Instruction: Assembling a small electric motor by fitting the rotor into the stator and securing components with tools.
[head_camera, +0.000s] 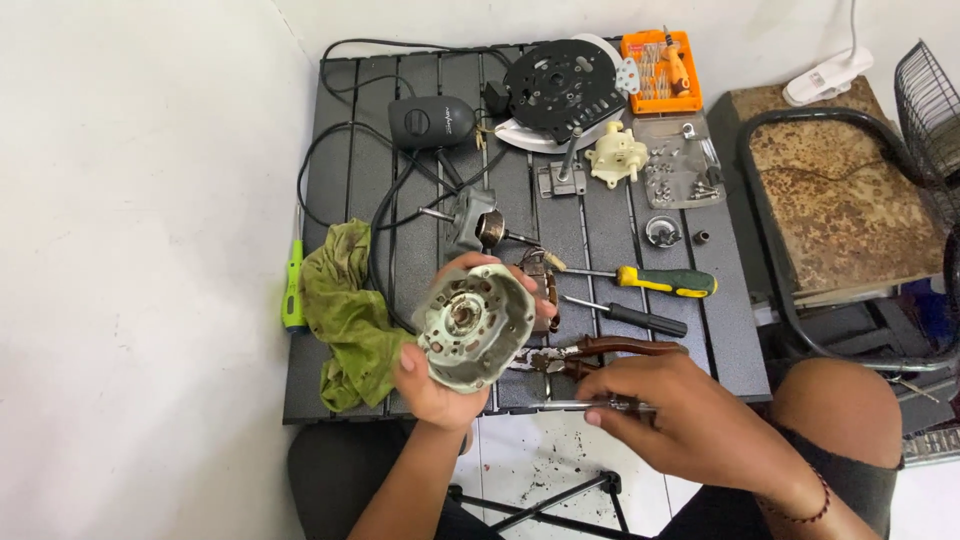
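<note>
1. A green screwdriver (292, 290) and a stained green rag (345, 310) lay at the left edge of the slatted black table (330, 110).
2. The left hand (430, 385) was clamped around a pale round motor housing (474, 325), held over the table's near edge with its open face upward.
3. Pliers (600, 352) and two screwdrivers lay just beside it.
4. The right hand (690, 420) pinched a thin metal rod (575, 405).
5. The fan looked well stripped down: the rotor (490, 228), gearbox (615, 155) and loose screws (680, 170) lay separate; reassembly remained.
</note>
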